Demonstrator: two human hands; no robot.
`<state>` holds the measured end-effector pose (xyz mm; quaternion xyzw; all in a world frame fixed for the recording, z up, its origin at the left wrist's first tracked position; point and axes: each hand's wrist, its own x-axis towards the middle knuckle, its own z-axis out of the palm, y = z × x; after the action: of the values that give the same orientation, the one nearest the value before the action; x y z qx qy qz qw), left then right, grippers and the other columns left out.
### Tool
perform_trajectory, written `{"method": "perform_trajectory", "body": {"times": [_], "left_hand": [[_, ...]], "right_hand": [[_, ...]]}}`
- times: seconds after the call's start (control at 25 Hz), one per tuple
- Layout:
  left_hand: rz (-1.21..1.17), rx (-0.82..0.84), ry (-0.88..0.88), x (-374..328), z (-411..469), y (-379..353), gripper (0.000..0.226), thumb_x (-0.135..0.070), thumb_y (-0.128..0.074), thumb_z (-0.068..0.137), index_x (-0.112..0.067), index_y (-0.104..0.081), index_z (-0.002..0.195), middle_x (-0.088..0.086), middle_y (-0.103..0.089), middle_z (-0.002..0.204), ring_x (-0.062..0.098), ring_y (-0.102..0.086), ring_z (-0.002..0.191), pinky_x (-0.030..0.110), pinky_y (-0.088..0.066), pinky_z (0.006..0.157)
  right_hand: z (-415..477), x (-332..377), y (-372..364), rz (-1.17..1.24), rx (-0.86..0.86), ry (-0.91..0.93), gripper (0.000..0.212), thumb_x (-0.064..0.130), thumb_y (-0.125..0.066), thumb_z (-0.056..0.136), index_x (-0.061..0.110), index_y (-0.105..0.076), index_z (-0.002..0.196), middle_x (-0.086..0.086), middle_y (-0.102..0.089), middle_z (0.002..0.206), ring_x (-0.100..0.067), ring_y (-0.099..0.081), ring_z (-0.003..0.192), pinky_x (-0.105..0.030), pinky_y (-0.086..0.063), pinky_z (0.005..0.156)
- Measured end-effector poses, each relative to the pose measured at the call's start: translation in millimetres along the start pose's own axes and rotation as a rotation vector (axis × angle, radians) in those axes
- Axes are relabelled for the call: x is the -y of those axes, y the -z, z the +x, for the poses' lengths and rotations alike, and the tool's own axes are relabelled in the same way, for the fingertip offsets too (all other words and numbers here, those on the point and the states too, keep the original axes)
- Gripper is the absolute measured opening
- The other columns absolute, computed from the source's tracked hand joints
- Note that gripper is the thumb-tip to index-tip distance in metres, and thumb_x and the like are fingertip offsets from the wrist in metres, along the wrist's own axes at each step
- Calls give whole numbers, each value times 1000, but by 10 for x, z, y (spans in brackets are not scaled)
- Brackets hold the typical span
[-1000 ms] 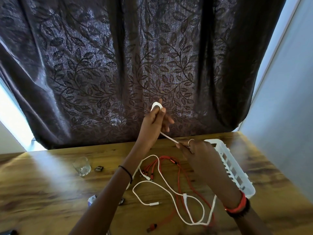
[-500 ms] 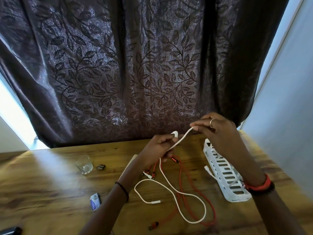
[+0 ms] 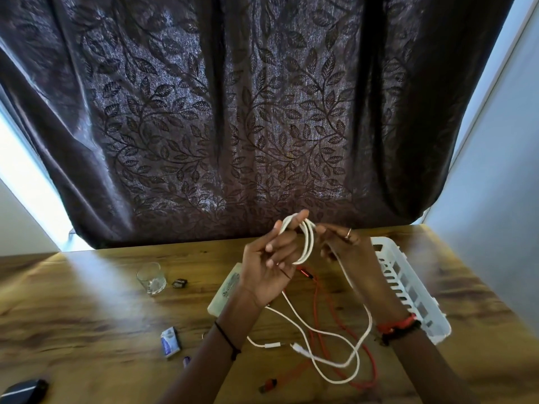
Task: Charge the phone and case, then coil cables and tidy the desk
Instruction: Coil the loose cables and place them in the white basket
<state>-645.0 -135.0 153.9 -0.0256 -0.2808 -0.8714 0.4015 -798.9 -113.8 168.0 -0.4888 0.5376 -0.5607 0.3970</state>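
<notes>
the white cable (image 3: 308, 243) is held wound in upright loops round the left hand (image 3: 268, 269), above the far middle of the bench (image 3: 87, 301), its tail trailing nearward. the right hand (image 3: 344, 246), just right of the loops, is blurred, so its grip cannot be told.

Our wooden desk (image 3: 87, 316) carries a glass (image 3: 151, 279) at ten o'clock, a pale block (image 3: 226, 291) near centre, a white basket (image 3: 408, 288) at three, red cable (image 3: 316, 312) and white cables (image 3: 320, 332) tangled at five, a small box (image 3: 170, 343) at eight.
</notes>
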Motion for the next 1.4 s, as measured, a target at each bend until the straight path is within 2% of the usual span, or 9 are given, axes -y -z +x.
{"method": "perform_trajectory", "body": {"times": [0.2, 0.32, 0.6, 0.72, 0.84, 0.96, 1.08, 1.24, 1.4], "left_hand": [[-107, -138, -149, -23, 67, 60, 47, -18, -48, 94, 1, -42, 136, -5, -48, 55, 7, -46, 39, 14, -46, 45], [8, -293, -224, -72, 102, 78, 47, -21, -40, 95, 0, -40, 137, -7, -46, 55, 6, -42, 38, 15, -44, 44], [853, -551, -218, 64, 134, 130, 33, -25, -41, 99, -19, -50, 129, -6, -50, 61, 5, -44, 48, 17, -41, 54], [1281, -556, -215, 158, 124, 122, 24, -19, -42, 99, -23, -53, 120, -7, -55, 60, 4, -49, 47, 20, -44, 51], [1701, -545, -229, 149, 45, 190, 16, -22, -43, 99, -25, -55, 108, -8, -55, 59, 2, -51, 48, 26, -45, 54], [1988, -557, -169, 87, -26, 246, 24, -29, -41, 98, -13, -55, 108, -3, -64, 76, 15, -61, 61, 32, -48, 58], [2198, -486, -70, 165, -83, 178, 26, -34, -37, 99, -15, -53, 105, 3, -68, 92, 26, -65, 74, 31, -48, 61], [2095, -414, 71, 258, -126, 161, 17, -27, -41, 99, -17, -54, 98, -6, -58, 75, 15, -61, 68, 24, -38, 57], [1394, -450, 277, 250, -128, 104, 23, -24, -38, 101, -21, -57, 89, -6, -44, 62, 4, -43, 52, 16, -36, 50]], "right_hand": [[-204, -161, -90, -158, 18, -96, 12, 27, -62, 88, 22, -71, 82, 7, -57, 44, -1, -40, 34, -13, -32, 38], [-332, -260, -138, -372, 35, -21, 17, 28, -62, 88, 21, -72, 100, 11, -64, 64, 4, -53, 51, -6, -38, 51], [-462, -360, -137, -692, 87, 220, 22, 22, -57, 91, 13, -70, 106, -4, -69, 95, -12, -63, 79, -4, -37, 63], [-465, -359, -89, -767, 175, 293, 22, 15, -55, 92, 6, -70, 106, -9, -68, 101, -19, -64, 85, -4, -34, 64], [-455, -318, 11, -882, 229, 370, 20, 8, -57, 89, 12, -72, 102, -4, -66, 97, -19, -65, 82, -15, -44, 69], [-383, -340, 138, -1166, 166, 565, 25, 9, -81, 63, 26, -74, 80, 6, -61, 74, -10, -62, 60, -24, -52, 56], [-269, -275, 249, -1255, 126, 644, 41, 4, -88, 42, 25, -75, 75, 1, -61, 74, -18, -62, 63, -32, -52, 53], [-192, -196, 299, -1207, 175, 585, 41, 0, -87, 48, 22, -76, 81, -2, -59, 77, -13, -60, 57, -22, -51, 45], [-96, -237, 345, -991, 139, 502, 14, 13, -74, 76, 16, -76, 89, -2, -67, 87, -16, -67, 65, -25, -54, 58]]}}
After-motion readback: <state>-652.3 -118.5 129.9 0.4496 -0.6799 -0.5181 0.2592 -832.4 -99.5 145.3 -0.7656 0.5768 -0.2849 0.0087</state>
